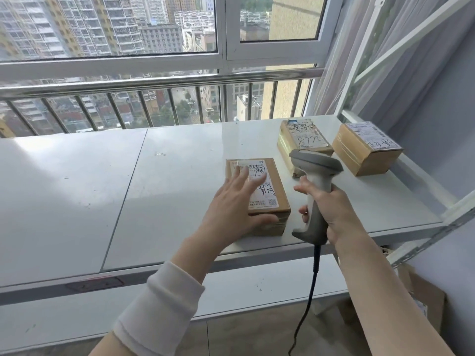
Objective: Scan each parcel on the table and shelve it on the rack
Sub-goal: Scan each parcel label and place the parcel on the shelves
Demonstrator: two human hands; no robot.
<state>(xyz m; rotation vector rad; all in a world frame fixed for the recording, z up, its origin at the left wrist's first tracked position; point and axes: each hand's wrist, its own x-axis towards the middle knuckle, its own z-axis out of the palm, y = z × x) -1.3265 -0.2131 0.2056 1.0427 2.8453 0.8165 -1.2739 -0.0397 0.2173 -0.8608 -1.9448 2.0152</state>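
Note:
Three taped cardboard parcels lie on the white table. The nearest parcel has a white label with handwriting. My left hand is spread over its left side, fingers apart, thumb at its front edge. My right hand grips the handle of a grey barcode scanner, held upright just right of that parcel, its head turned left. A second parcel sits behind the scanner. A third parcel rests at the far right by the rack.
The white metal rack frame stands at the table's right end. The scanner's dark cable hangs down off the front edge. More cardboard boxes sit on the floor under the rack. A window with a railing runs behind the table.

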